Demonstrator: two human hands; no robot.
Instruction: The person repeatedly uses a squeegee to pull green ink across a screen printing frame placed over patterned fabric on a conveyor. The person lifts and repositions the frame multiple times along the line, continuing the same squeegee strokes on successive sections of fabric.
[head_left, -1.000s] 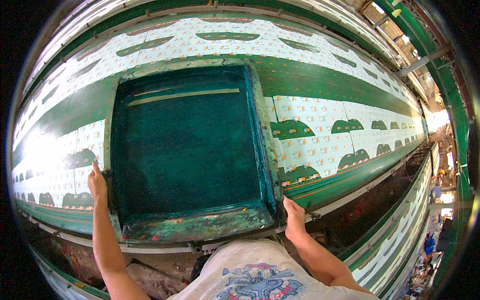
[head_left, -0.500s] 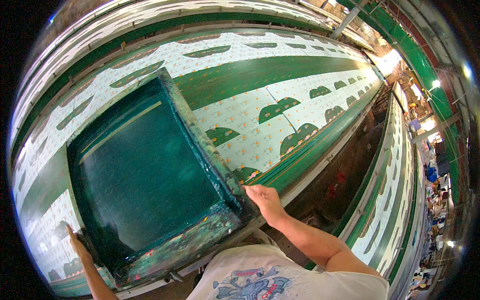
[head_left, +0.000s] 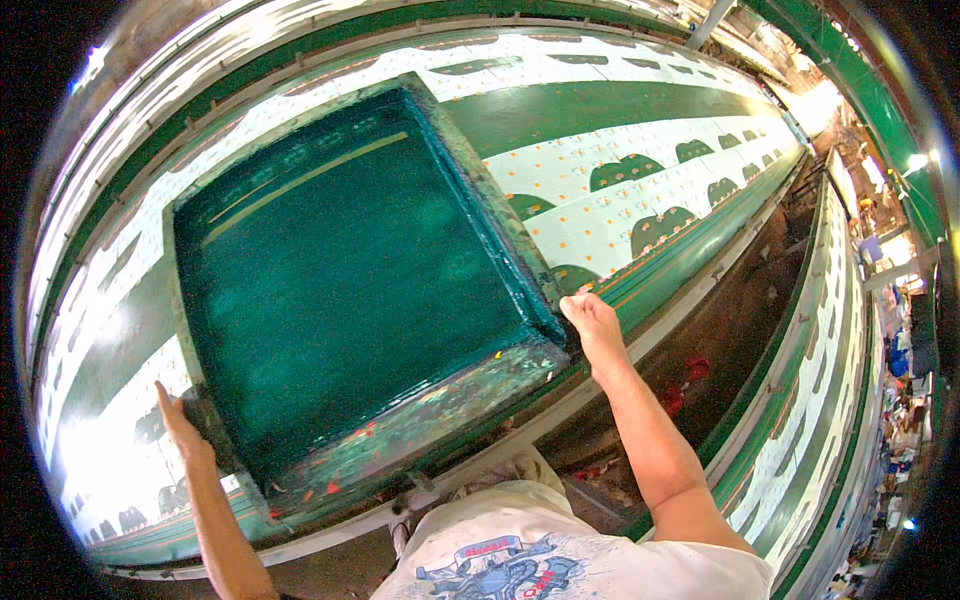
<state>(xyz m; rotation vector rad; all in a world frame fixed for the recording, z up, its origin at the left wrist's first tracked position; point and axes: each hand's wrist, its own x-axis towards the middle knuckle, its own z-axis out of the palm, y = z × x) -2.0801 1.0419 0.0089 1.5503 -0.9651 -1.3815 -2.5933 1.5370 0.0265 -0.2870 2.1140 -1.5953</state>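
A big screen-printing frame point(head_left: 350, 290), dark teal with ink across its mesh and paint-stained wooden sides, is held tilted above the printing table. At its near right corner my right hand point(head_left: 594, 325) is closed on the rim, thumb side up. My left hand point(head_left: 185, 430) grips the left side near the close corner; its index finger points forward along the edge, and the frame partly hides the other fingers. Inside the frame, a pale strip point(head_left: 305, 185) lies along the far end. Beneath and beyond it, white printed fabric pieces point(head_left: 570, 165) lie on the green table top point(head_left: 600, 105).
A rail point(head_left: 520, 440) runs along the table's near edge. Past a dark aisle point(head_left: 690, 380) on the right stands another long table point(head_left: 800, 440) with similar fabric. More tables stretch along the far left. Assorted goods point(head_left: 895, 370) pile up at the far right.
The frame and both my hands have shifted up and to the right in the picture. The view has shifted too. Both hands keep their hold on the frame.
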